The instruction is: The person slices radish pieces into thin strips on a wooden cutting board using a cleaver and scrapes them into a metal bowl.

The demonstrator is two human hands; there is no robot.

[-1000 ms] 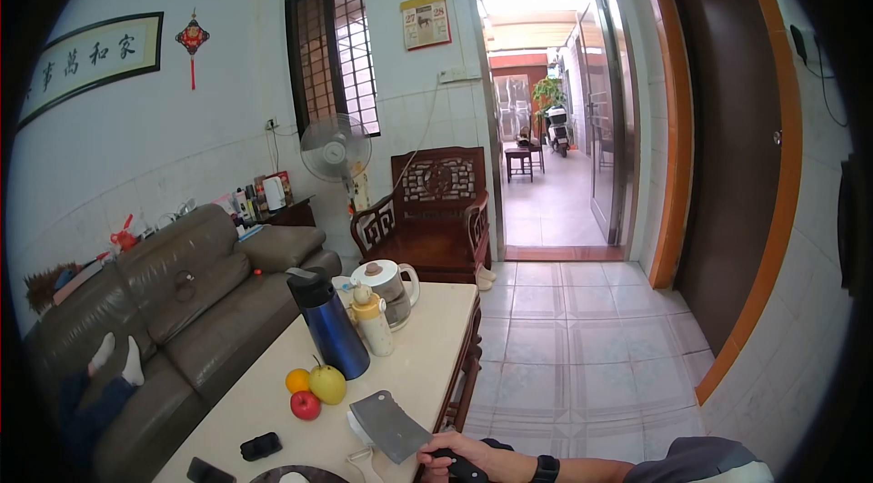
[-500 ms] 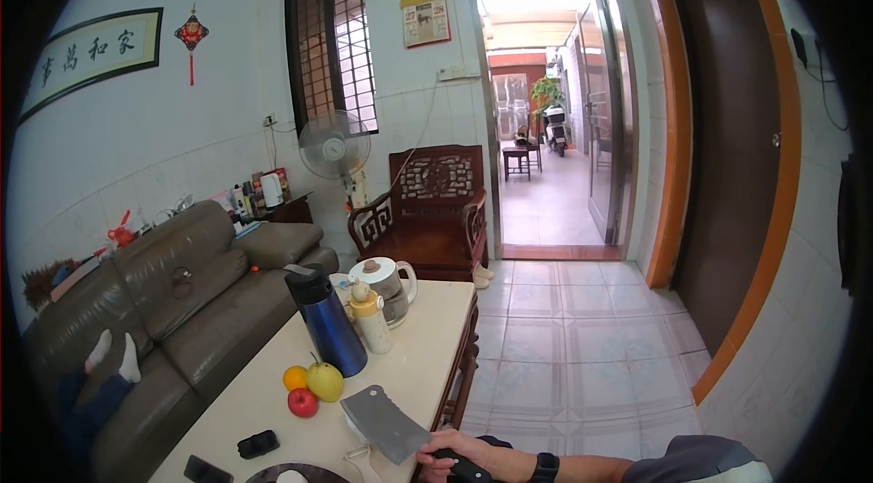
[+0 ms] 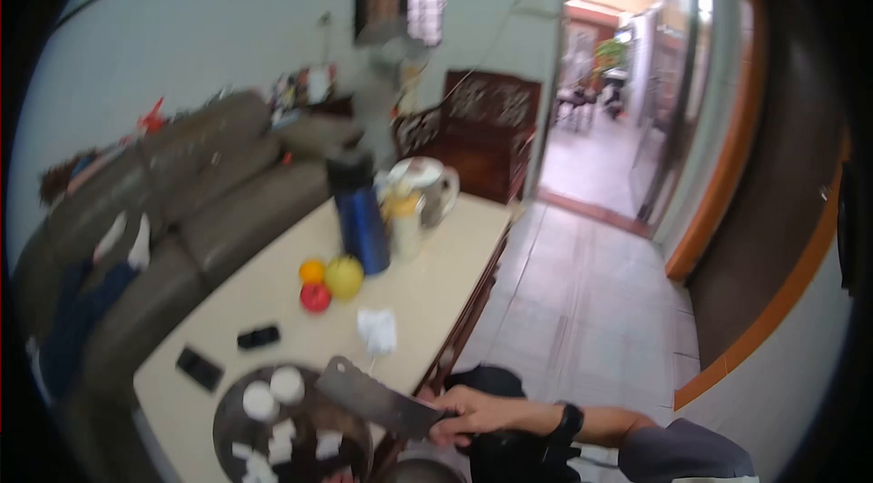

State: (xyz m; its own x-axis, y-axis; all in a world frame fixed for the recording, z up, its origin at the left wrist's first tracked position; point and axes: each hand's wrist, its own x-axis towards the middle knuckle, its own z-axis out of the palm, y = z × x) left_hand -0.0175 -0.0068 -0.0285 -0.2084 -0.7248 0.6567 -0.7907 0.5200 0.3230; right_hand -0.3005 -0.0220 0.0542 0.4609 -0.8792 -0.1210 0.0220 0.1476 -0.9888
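Note:
My right hand [image 3: 464, 415] is closed round the handle of a cleaver [image 3: 377, 399], whose broad grey blade points left over the right rim of a round dark board [image 3: 227, 433]. Two round white pieces [image 3: 261, 401] lie on the board, with several smaller white cut pieces [image 3: 259, 465] nearer the bottom edge. A small skin-coloured patch at the board's lower edge may be my left hand [image 3: 341, 476]; its fingers cannot be made out. Beyond the blade a crumpled white tissue [image 3: 377, 331] rests on the table [image 3: 436, 287].
An orange [image 3: 312, 272], a red apple [image 3: 316, 297] and a yellow-green pear [image 3: 344, 277] sit beside a blue flask [image 3: 362, 228]. Two black items [image 3: 258, 337] lie left. A metal pot [image 3: 418, 469] is below the cleaver. A person's legs [image 3: 86, 296] rest on the sofa.
The view has tipped down and turned left, bringing the board and white pieces into view. The cleaver is now over the board's rim, away from the tissue. The white peeler no longer shows.

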